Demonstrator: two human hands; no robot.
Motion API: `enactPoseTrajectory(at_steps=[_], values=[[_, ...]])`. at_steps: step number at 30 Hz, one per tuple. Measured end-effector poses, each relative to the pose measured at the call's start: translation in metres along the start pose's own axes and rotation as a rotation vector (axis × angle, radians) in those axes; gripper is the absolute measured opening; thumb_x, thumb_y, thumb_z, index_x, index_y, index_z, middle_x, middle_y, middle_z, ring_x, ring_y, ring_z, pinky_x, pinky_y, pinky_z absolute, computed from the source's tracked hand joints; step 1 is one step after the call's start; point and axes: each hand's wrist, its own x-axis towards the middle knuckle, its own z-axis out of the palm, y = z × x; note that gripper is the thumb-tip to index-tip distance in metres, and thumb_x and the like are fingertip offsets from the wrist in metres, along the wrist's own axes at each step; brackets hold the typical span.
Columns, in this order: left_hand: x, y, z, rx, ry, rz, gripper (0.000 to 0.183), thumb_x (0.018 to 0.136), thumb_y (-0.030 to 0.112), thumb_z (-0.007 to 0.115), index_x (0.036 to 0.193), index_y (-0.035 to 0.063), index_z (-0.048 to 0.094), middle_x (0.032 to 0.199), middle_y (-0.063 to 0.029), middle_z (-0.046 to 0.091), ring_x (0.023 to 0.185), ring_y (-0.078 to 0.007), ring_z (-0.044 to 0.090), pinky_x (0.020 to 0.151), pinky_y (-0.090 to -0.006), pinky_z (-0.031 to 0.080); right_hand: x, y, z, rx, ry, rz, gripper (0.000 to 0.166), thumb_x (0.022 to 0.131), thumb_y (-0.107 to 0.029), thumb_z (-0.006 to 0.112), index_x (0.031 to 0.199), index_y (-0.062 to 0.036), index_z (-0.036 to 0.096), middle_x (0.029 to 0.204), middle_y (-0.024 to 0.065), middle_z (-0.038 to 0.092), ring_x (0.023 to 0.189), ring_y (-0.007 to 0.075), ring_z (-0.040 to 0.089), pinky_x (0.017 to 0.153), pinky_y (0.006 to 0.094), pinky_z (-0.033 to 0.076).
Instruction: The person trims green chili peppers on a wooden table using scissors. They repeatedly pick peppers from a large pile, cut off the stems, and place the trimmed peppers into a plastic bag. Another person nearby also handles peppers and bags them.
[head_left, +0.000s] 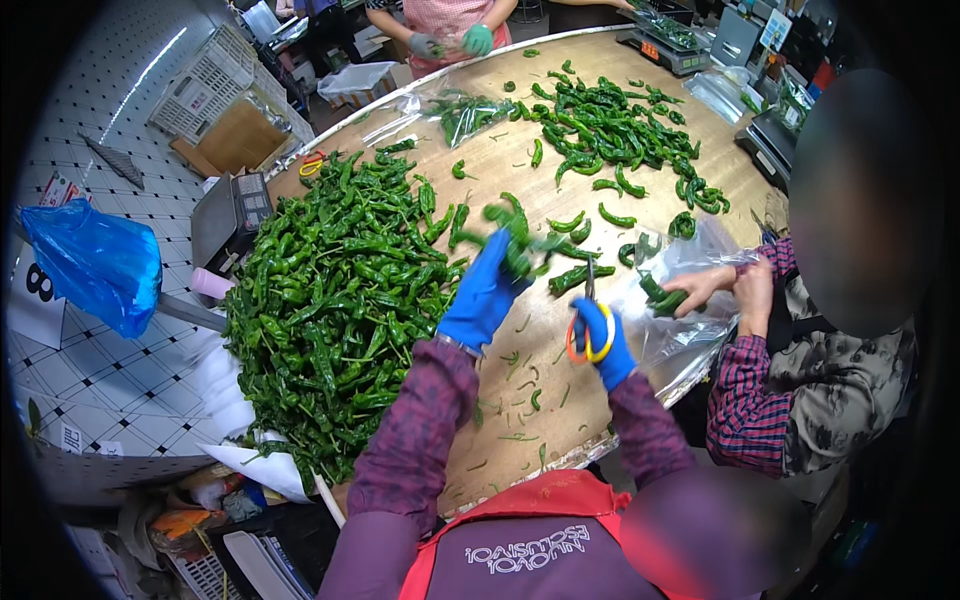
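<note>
My left hand (489, 289), in a blue glove, grips a bunch of green peppers (514, 240), blurred by motion, over the middle of the wooden table (495, 457). Scissors (590, 330) with orange and yellow handles are held by my right hand (606, 337), also blue-gloved, their blades pointing away from me. Beyond the blades lie a few loose peppers (571, 279). A large heap of green peppers (337, 300) covers the table's left side, close beside my left hand. Cut stems (517, 412) are scattered between my forearms.
At right, a co-worker's hands (712, 289) hold peppers at a clear plastic bag (675, 330). Another pepper pile (615, 124) lies at the far side. A gloved person (454, 37) stands beyond it. Scales (232, 210) stand left; a second yellow-handled pair of scissors (311, 165) lies beyond the heap.
</note>
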Motion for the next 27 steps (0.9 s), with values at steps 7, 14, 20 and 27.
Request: enactPoseTrajectory(at_steps=[7,14,20,27], values=[[0.059,0.004,-0.063,2.166,0.273,-0.007,0.060,0.074,0.051,0.066,0.118,0.0090,0.064,0.114,-0.0183,0.063,0.109,-0.0340,0.058,0.094,-0.0422,0.046,-0.093,0.078,-0.035,-0.096,-0.119,0.301,0.031,0.089,-0.032,0.063,0.076,-0.0040,0.061,0.056,0.0038,0.054,0.044,0.0126,0.052,0.042,0.0272,0.040],[0.061,-0.029,-0.104,2.322,0.430,-0.322,0.047,0.073,0.035,0.066,0.111,0.0069,0.063,0.121,-0.0179,0.058,0.109,-0.0346,0.059,0.087,-0.0434,0.050,-0.123,0.094,-0.020,-0.116,-0.241,0.392,0.036,0.092,-0.031,0.060,0.071,-0.0016,0.059,0.056,0.0054,0.055,0.044,0.0138,0.053,0.043,0.0283,0.040],[0.032,-0.010,-0.081,2.068,0.341,-0.148,0.039,0.072,0.025,0.066,0.106,0.0055,0.060,0.110,-0.0202,0.060,0.099,-0.0382,0.061,0.085,-0.0432,0.050,-0.117,0.071,-0.005,-0.051,-0.256,0.372,0.033,0.091,-0.031,0.061,0.074,-0.0032,0.058,0.057,0.0038,0.053,0.045,0.0125,0.052,0.043,0.0272,0.039],[-0.065,0.035,-0.085,0.837,0.220,0.145,0.039,0.075,0.007,0.070,0.110,0.0023,0.056,0.095,-0.0044,0.063,0.084,-0.0135,0.060,0.075,-0.0272,0.050,-0.117,0.030,0.004,-0.164,-0.358,0.189,0.025,0.093,-0.026,0.061,0.088,-0.0017,0.060,0.060,0.0008,0.054,0.048,0.0080,0.050,0.045,0.0245,0.038]])
